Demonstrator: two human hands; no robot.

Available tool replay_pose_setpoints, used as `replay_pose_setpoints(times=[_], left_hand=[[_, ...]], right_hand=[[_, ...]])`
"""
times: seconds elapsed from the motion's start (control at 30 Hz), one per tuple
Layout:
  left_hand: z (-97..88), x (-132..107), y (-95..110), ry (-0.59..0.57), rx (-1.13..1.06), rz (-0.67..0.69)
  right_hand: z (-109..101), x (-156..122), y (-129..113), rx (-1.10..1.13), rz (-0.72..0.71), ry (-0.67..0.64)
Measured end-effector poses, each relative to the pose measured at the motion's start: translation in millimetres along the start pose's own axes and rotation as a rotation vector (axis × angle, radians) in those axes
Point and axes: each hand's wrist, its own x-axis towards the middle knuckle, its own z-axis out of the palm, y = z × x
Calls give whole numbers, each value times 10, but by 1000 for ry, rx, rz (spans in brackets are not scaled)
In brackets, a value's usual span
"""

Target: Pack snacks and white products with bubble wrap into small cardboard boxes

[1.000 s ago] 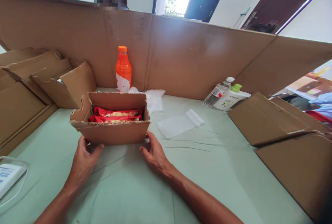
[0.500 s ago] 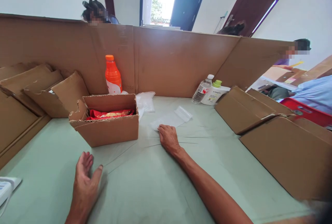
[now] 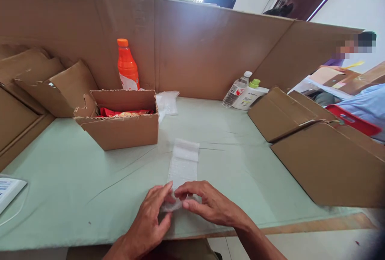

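Note:
A strip of clear bubble wrap [image 3: 182, 169] lies on the green cloth, its far end folded over and its near end between my hands. My left hand [image 3: 152, 212] is at the left of that near end, thumb and fingers apart. From the right, my right hand [image 3: 207, 204] reaches over the same end with bent fingers, its thumb held away from them. Both hands are open and close to the film; whether the fingertips touch it is hard to tell. Farther off stands an open cardboard box [image 3: 129, 133] with a red packet [image 3: 126, 113] inside.
An orange bottle [image 3: 128, 65] stands behind the box, beside more clear plastic [image 3: 168, 101]. A water bottle [image 3: 236, 91] and a white bottle [image 3: 249, 97] lean at the back right. Cardboard boxes [image 3: 327, 159] line the right side. People are beyond the cardboard partition [image 3: 210, 47].
The bubble wrap has come nearer and turned lengthwise toward me. My right hand has drawn back with it, and my left hand has moved right to its near end. The view has tilted down.

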Motion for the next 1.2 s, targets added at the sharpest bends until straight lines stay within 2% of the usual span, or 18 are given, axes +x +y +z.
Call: replay_pose_setpoints(times=[0.07,0.13,0.23,0.33,0.4,0.5,0.57,0.63,0.77,0.97,1.03,1.13,1.2], left_hand=[[46,-21,0,-2,-60,-41],[67,-40,-12,17,-70,-72],[65,-37,-21,31,-40,-44],[44,-5,-7,12,-46,4],[32,9,7,5,-51,15],[19,6,21,26,-50,17],[14,-7,23,36,-63,10],[10,-18,23,42,-80,-2],[-1,-24,25,44,-103,-7],[-15,-25,33,41,-125,-5],[-14,-38,26,30,-121,-21],[-7,-67,11,9,-108,-36],[-2,-82,5,-7,-94,-38]], right_hand=[[-1,-7,28,16,23,-12],[13,27,85,-67,35,39],[33,169,233,-248,-47,122],[-76,426,422,-426,-113,173],[-248,606,511,-578,-81,279],[-520,747,525,-774,-39,546],[-603,715,489,-834,-77,687],[-579,612,478,-858,-133,742],[-381,390,618,-860,-157,665],[-195,348,833,-849,16,405],[-172,378,831,-845,46,397],[-159,450,794,-871,57,482],[-162,517,768,-895,71,447]])
